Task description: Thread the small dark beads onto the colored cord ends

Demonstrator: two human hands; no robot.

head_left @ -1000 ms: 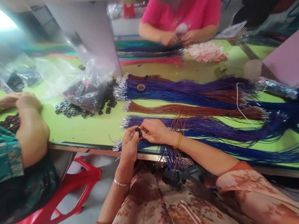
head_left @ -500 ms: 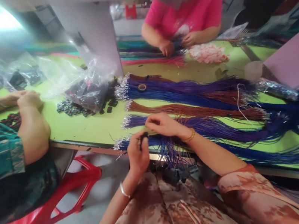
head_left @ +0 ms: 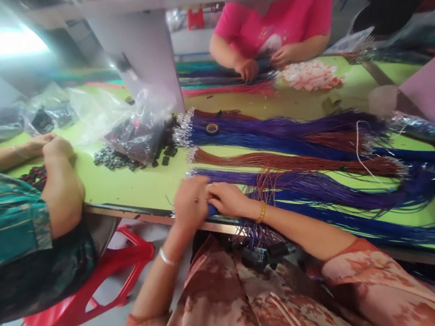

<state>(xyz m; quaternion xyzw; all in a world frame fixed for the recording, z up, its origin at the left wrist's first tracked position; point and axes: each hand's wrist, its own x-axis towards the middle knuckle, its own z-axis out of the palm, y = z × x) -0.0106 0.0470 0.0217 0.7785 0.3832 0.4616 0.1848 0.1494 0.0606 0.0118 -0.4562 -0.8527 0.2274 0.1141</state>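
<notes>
My left hand [head_left: 193,202] is closed and a little blurred at the table's near edge. Its fingers hide the small black connector that showed in it a moment earlier. Touching it, my right hand [head_left: 227,199] is pinched; what lies between its fingertips is too small to make out. Under and beside both hands run purple wires [head_left: 311,178] and blue wires [head_left: 358,218] with bright metal ends. Brown wires [head_left: 242,160] lie just beyond. Over the table's edge, by my lap, hang wires with black connectors [head_left: 267,254] on them.
A clear plastic bag [head_left: 135,137] and loose black connectors [head_left: 118,159] lie left of the wires. A tape roll [head_left: 212,128] rests on the far bundle. One co-worker's hands [head_left: 56,147] are at left; another person in pink [head_left: 274,27] works opposite. A red stool [head_left: 133,253] stands below.
My left hand has turned over and moved up and slightly left, hiding the black connector. My right hand has come down against it. The whole view has shifted slightly.
</notes>
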